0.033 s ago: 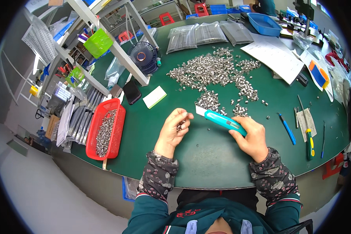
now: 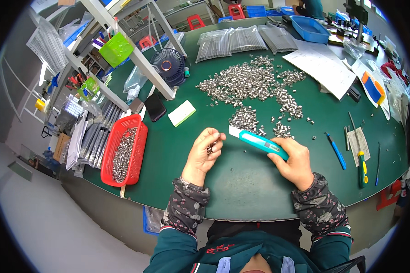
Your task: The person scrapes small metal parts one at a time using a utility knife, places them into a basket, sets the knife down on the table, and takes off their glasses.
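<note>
Green table (image 2: 241,182) strewn with small metal parts (image 2: 250,82).

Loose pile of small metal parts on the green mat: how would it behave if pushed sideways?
The metal parts lie loose and unstacked, so a push would probably spread them rather than move them together. They look short and cylindrical, so strays may roll. The green mat is flat and rimless.

Shiny metal parts (image 2: 250,82), matt green table (image 2: 241,182), glossy teal plastic cutter (image 2: 263,144).

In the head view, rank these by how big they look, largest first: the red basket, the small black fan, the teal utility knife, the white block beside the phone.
1. red basket
2. small black fan
3. teal utility knife, longer than the fan is wide but much slimmer, so these two are close
4. white block
</note>
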### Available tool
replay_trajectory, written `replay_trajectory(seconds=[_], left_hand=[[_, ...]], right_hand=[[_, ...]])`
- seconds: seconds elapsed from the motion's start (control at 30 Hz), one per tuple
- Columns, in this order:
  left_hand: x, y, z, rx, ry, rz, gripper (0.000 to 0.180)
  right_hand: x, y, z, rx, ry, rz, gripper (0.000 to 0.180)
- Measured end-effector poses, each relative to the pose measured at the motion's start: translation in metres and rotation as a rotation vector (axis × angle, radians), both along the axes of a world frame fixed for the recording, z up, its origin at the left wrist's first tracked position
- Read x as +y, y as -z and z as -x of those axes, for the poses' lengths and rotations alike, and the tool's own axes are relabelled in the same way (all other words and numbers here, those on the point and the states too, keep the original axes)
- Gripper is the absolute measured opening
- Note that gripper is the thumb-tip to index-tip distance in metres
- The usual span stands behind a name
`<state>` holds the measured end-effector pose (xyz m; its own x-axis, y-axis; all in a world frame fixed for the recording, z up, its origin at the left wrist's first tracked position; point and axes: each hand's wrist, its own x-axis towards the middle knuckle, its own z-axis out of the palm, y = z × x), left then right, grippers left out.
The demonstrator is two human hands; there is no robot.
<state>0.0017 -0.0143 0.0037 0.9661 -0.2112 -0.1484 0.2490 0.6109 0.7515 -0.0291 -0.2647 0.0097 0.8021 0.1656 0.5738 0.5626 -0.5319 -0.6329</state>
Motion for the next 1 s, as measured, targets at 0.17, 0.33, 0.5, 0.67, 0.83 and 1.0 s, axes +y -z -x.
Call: replay_trajectory(seconds=[0.17, 0.33, 0.5, 0.67, 0.83, 1.0], left_hand=[[0.005, 0.009, 0.004, -0.033, -0.027, 0.036, 0.007], [0.012, 0.018, 0.001, -0.054, -0.03, -0.014, 0.011], [0.012, 0.018, 0.0, -0.079, -0.016, -0.032, 0.013], [0.011, 0.018, 0.001, -0.073, -0.018, -0.052, 0.015], [0.011, 0.014, 0.002, -0.057, -0.01, -0.092, 0.018], [0.011, 0.014, 0.001, -0.048, -0.014, -0.085, 0.018]], right_hand=[[0.005, 0.003, 0.002, 0.096, -0.079, -0.019, 0.027], [0.006, 0.003, 0.0, 0.175, -0.11, -0.018, 0.027], [0.006, 0.004, 0.0, 0.206, -0.114, -0.002, 0.028], [0.006, 0.004, 0.0, 0.193, -0.116, 0.008, 0.028], [0.007, 0.004, 0.001, 0.206, -0.115, 0.015, 0.029], [0.007, 0.004, 0.001, 0.21, -0.117, 0.006, 0.028]])
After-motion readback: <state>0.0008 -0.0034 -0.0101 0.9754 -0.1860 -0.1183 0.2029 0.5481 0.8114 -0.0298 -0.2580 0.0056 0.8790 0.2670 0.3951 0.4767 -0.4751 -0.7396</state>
